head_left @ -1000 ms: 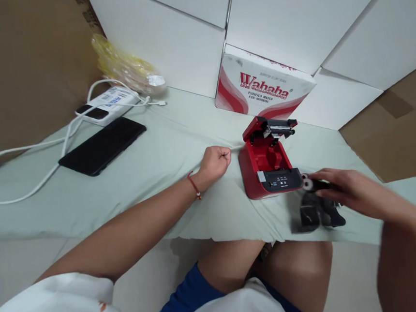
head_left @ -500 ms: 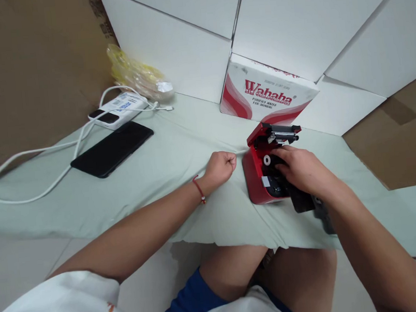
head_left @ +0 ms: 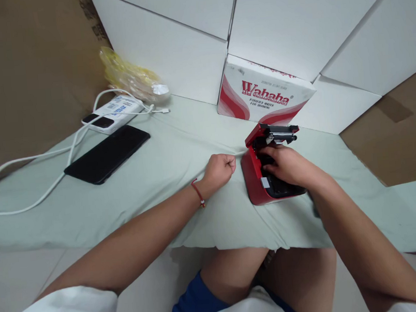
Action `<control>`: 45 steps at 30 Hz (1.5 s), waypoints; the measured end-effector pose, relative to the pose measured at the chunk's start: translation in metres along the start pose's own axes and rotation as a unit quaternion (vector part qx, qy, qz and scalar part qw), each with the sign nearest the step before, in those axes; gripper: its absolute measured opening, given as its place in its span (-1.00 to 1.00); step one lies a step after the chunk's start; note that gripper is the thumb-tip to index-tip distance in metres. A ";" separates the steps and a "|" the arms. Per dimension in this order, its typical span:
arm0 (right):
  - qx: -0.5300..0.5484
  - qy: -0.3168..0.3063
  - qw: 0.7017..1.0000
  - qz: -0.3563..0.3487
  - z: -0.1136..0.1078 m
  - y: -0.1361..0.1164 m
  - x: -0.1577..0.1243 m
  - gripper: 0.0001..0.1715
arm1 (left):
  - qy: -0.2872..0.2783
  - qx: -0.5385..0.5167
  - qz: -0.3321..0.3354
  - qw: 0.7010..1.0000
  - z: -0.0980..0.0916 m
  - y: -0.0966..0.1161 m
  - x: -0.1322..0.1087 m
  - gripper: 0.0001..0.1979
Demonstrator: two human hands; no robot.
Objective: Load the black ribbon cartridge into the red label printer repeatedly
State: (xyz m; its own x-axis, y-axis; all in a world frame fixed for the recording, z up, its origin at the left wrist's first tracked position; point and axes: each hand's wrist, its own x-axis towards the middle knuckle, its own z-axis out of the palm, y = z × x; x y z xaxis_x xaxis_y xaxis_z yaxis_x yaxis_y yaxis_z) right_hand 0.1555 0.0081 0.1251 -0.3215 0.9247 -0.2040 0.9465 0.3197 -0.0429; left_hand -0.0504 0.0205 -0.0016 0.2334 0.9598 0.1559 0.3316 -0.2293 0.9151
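Observation:
A small red printer-like box (head_left: 251,181) stands on the cloth with its red and black lid (head_left: 271,133) tipped up. My right hand (head_left: 285,166) reaches into its compartment from the right, fingers bent around a black roll (head_left: 266,160) that is mostly hidden under them. A flat black strip (head_left: 285,188) lies over the front of the compartment, below the hand. My left hand (head_left: 221,169) rests as a closed fist on the cloth just left of the box, apart from it, with nothing visible in it.
A pale green cloth (head_left: 178,144) covers the table. On the left lie a black phone (head_left: 108,155), a white power bank (head_left: 115,114) with a white cable (head_left: 19,163), and a yellow plastic bag (head_left: 131,75). A Wahaha carton (head_left: 264,90) leans at the back; a dark object (head_left: 313,205) is partly behind my right forearm.
My right hand has moved left and deeper into the red box with the black roll. The roll's white core and the strip hanging over the front are no longer visible. My left fist stays put.

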 end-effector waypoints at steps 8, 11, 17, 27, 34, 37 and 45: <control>0.085 0.212 0.964 -0.139 0.022 0.003 -0.100 -0.69 | 0.004 -0.018 0.008 1.000 0.001 0.001 0.002 -0.87; 0.048 0.251 0.955 -0.150 0.045 -0.005 -0.123 -0.57 | 0.015 -0.031 0.013 0.999 0.002 0.002 -0.001 -0.86; 0.047 0.285 0.947 -0.141 0.072 -0.011 -0.132 -0.34 | 0.110 -0.039 0.053 0.992 -0.011 0.031 0.002 -0.80; 0.042 0.305 0.945 -0.108 0.084 -0.019 -0.134 -0.34 | 0.026 -0.104 0.111 0.988 -0.007 0.092 0.034 -0.65; 0.059 0.306 0.946 -0.089 0.092 -0.024 -0.136 -0.33 | 0.003 -0.032 0.218 0.975 0.008 0.074 -0.020 -0.65; 0.067 0.303 0.947 -0.088 0.092 -0.023 -0.138 -0.28 | 0.006 0.063 0.321 0.945 0.014 0.055 -0.023 -0.66; 0.053 0.286 0.952 -0.099 0.075 -0.021 -0.134 -0.44 | -0.005 0.117 0.324 0.939 0.010 0.058 -0.016 -0.67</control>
State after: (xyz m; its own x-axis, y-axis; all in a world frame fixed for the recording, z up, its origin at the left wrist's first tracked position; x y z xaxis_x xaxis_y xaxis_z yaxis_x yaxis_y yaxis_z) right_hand 0.1809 -0.1377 0.0802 -0.4260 0.8201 0.3822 0.8537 0.5042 -0.1303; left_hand -0.0260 -0.0094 0.0450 0.4637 0.6055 0.6468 0.3078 -0.7946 0.5233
